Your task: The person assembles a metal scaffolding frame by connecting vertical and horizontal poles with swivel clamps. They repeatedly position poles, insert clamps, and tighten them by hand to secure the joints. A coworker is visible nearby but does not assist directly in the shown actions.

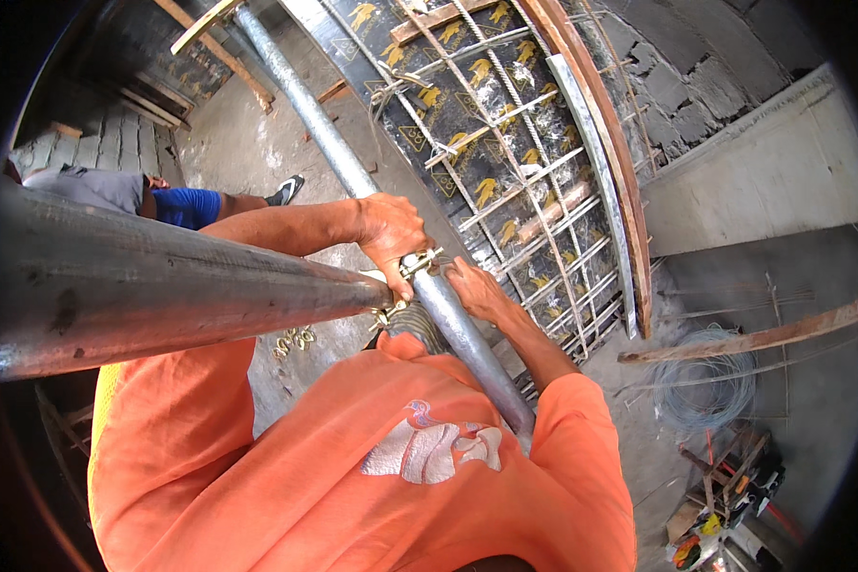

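A long grey steel pipe (458,319) slants from the upper left down to the lower right in front of my chest. A thicker-looking steel pipe (191,281) comes in from the left, and its far end meets the first one near my hands. At that crossing sits a brass-coloured scaffold clamp (419,262) with bolts. My left hand (391,234) is closed on the clamp from above, thumb pointing down. On the other side, my right hand (479,291) grips the slanting pipe just below the clamp, its fingertips partly hidden behind it.
Several loose clamps (294,341) lie on the concrete floor. A rebar grid (505,143) covers a dark formwork panel ahead. To the right are a wooden plank (744,334), a wire coil (705,381) and a tool pile (725,505). Another person in blue shorts (186,206) is at left.
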`<state>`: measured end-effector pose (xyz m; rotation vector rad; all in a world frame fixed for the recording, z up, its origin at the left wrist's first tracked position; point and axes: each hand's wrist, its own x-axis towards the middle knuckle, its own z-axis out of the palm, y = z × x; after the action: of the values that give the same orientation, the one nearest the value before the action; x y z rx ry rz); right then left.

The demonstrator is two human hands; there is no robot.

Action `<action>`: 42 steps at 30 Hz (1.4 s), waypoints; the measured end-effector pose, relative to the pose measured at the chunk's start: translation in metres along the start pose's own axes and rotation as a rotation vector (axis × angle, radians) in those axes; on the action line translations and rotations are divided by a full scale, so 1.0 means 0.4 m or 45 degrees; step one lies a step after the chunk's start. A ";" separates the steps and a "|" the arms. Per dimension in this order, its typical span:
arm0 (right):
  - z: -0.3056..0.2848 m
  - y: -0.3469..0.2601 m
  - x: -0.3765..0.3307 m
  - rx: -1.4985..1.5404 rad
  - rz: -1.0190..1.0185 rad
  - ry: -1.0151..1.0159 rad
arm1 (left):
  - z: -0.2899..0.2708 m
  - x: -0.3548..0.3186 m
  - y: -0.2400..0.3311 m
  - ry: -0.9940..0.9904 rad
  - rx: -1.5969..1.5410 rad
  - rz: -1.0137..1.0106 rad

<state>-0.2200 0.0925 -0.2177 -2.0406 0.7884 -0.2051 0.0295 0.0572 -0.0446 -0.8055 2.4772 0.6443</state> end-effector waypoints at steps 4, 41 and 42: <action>0.011 0.011 -0.050 0.255 0.021 0.065 | 0.004 0.001 0.002 0.039 0.019 0.027; -0.211 -0.289 -0.207 -0.014 0.532 -0.157 | 0.007 -0.012 -0.008 0.096 -0.100 0.108; -0.210 -0.282 -0.213 -0.001 0.485 -0.077 | 0.006 -0.018 -0.009 0.046 -0.048 0.038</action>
<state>-0.2713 0.1284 -0.0658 -1.8465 1.1184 0.0728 0.0376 0.0591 -0.0435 -0.8020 2.5208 0.6947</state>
